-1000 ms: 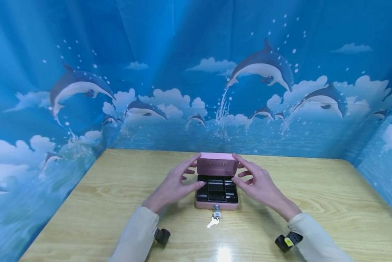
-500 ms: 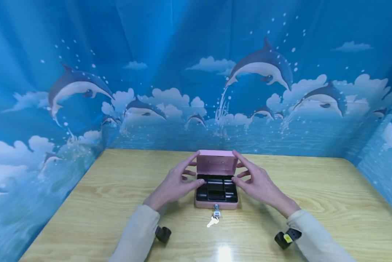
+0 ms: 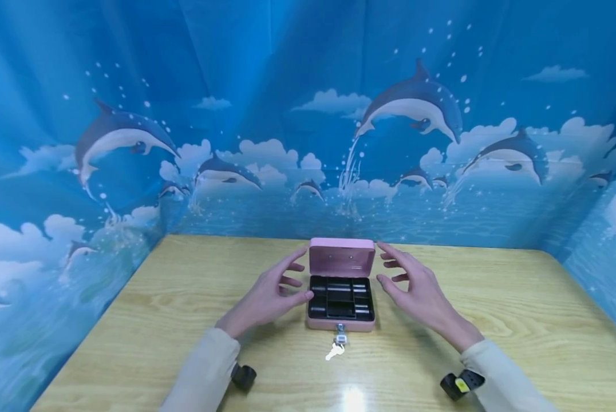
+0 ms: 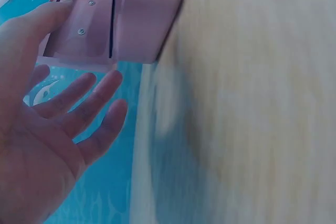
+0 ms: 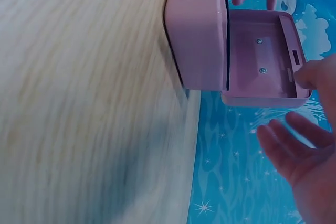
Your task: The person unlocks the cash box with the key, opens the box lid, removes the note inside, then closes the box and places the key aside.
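Note:
A pink cash box (image 3: 340, 325) stands on the wooden table with its lid (image 3: 341, 260) raised upright. Inside sits a black divided tray (image 3: 340, 308) with several compartments. A small key (image 3: 335, 350) hangs from the lock (image 3: 341, 331) at the box's front and lies on the table. My left hand (image 3: 269, 294) is at the box's left side, fingers spread beside the lid and thumb near the tray's left edge. On the other side my right hand (image 3: 416, 289) stands apart from the box, fingers loosely bent. Both wrist views show the lid's inner face with two screws.
The wooden table (image 3: 184, 297) reaches back to a blue curtain (image 3: 267, 114) printed with dolphins. The same curtain hangs along the left and right sides. Wrist cameras are strapped to both forearms, a black one (image 3: 243, 377) on the left.
Both hands have let go of the raised lid and moved outward, the left one to the left, the right one to the right. The lid stays up by itself.

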### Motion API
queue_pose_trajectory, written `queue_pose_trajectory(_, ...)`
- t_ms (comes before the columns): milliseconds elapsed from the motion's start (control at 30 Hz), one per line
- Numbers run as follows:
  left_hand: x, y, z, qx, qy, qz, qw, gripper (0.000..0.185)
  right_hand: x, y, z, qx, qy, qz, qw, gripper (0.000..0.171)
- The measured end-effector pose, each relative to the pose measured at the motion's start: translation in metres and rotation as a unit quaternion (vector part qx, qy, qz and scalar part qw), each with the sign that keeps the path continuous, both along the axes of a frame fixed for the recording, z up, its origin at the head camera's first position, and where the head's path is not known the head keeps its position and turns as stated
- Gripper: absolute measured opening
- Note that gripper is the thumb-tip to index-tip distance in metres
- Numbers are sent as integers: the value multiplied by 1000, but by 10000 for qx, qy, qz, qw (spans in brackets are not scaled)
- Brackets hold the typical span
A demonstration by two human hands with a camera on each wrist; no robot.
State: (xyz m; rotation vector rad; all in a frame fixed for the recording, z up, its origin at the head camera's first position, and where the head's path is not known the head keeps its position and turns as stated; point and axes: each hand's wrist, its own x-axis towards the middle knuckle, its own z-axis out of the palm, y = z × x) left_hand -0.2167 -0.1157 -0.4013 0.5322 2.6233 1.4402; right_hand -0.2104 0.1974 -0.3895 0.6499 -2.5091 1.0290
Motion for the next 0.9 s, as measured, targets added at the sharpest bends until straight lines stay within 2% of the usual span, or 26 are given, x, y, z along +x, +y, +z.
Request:
queue_pose_trajectory(133, 5, -6, -5, -27, -218, -84, 9997, 84, 1, 1, -2, 181, 765, 110, 9968, 42)
queue_pose_trajectory(233, 10, -7, -8, 47, -453, -160, 9988, 87, 1, -1, -4, 294, 907, 379, 9947, 30)
queue_pose_trajectory(400, 13, -3, -14, 269, -812, -399, 9955, 97, 5, -11, -7, 467, 399, 914, 9939, 30)
queue_pose_trajectory(600, 11, 4, -18, 249, -888, -533, 9943, 102, 6, -29, -8, 870, -487, 1128, 9886, 31)
queue_pose_trajectory(900, 11, 7, -17, 319, -963, -469, 9937, 102, 1, -42, -9, 1557, -674, 1051, 9799, 27)
